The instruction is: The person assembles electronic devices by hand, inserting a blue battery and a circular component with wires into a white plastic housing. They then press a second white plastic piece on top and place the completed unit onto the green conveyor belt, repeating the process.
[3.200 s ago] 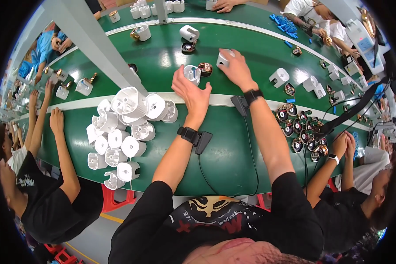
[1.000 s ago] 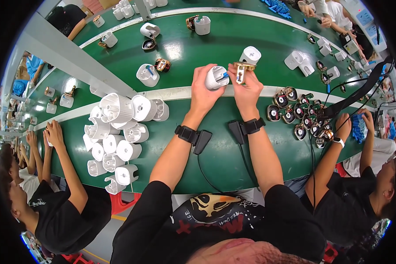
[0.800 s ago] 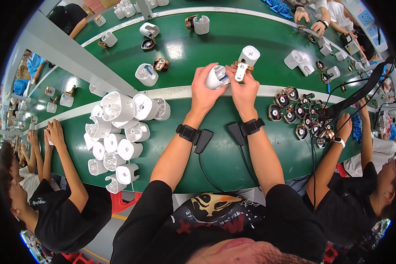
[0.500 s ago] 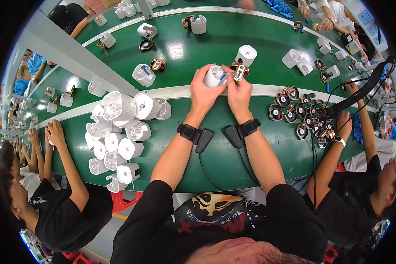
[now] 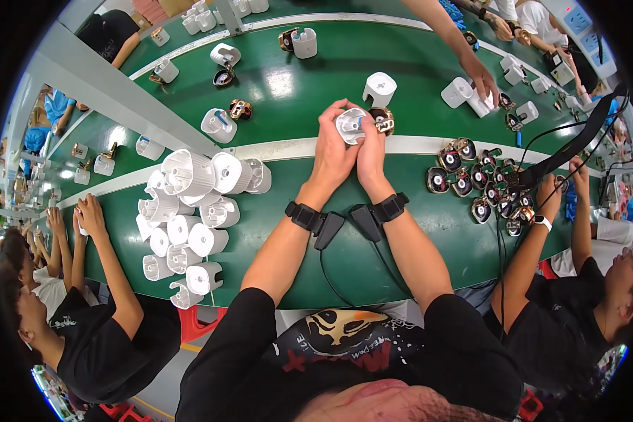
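Over the rail at mid-bench, my left hand [image 5: 333, 153] is wrapped around a white plastic housing [image 5: 345, 131], its open end facing up. A blue piece [image 5: 362, 122] shows inside the housing. Pressed against its right side is my right hand [image 5: 371, 156], closed with the thumb at the blue piece. A copper-and-black component [image 5: 384, 121] sits beside the right fingers at the housing's right; whether the fingers grip it is hidden. Just beyond stands another white housing [image 5: 380, 89] on the green belt.
A pile of white housings [image 5: 188, 172] lies left, a cluster of copper-and-black components [image 5: 482, 176] right. A grey post [image 5: 130, 91] slants at left. Black cables [image 5: 570, 151] hang at right. Another person's hand [image 5: 482, 81] touches a white housing across the belt. Co-workers sit on both sides.
Items on the belt have shifted left. My right hand has moved left and closer against the housing. Another person's arm has come in from the far side to a housing at right.
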The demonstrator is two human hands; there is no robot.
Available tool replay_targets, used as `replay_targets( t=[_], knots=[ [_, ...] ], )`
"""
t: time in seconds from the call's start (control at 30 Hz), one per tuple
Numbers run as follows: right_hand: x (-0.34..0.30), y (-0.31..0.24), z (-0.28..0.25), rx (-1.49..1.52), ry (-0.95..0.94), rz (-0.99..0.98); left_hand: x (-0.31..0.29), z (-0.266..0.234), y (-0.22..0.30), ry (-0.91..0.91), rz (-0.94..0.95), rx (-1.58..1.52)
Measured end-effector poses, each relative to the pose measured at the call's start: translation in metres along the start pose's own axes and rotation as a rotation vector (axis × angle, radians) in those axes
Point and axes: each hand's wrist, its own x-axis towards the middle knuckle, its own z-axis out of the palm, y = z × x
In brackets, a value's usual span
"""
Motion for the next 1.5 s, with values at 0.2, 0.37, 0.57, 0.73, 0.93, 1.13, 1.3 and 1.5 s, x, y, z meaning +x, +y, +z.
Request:
replay_targets(
  t=[0.2, 0.37, 0.57, 0.73, 0.93, 1.13, 1.3, 1.5],
  knots=[
    [0.012, 0.008, -0.016, -0.066, 0.035, -0.217, -0.006, -0.001, 0.008, -0.243, -0.163, -0.066],
    [0.010, 0.007, -0.017, -0.064, 0.049, -0.091, -0.008, -0.002, 0.002, -0.264, -0.144, 0.024],
    [0.011, 0.001, -0.012, -0.087, 0.074, -0.042, -0.009, -0.001, 0.005, -0.246, -0.140, 0.053],
    [0.010, -0.003, -0.008, -0.117, 0.072, -0.012, -0.009, -0.002, 0.008, -0.224, -0.157, 0.021],
    [0.011, -0.004, -0.007, -0.089, 0.069, -0.002, -0.010, 0.001, 0.003, -0.221, -0.185, 0.005],
    [0.014, 0.002, -0.011, -0.145, 0.088, -0.014, -0.007, 0.001, 0.006, -0.233, -0.199, 0.024],
    [0.024, 0.001, -0.023, -0.408, -0.083, 0.000, 0.002, -0.006, 0.004, -0.117, -0.307, -0.022],
    [0.012, -0.040, -0.012, -0.949, -0.532, 0.223, 0.011, -0.056, -0.032, 0.213, -0.356, 0.492]
  ],
)
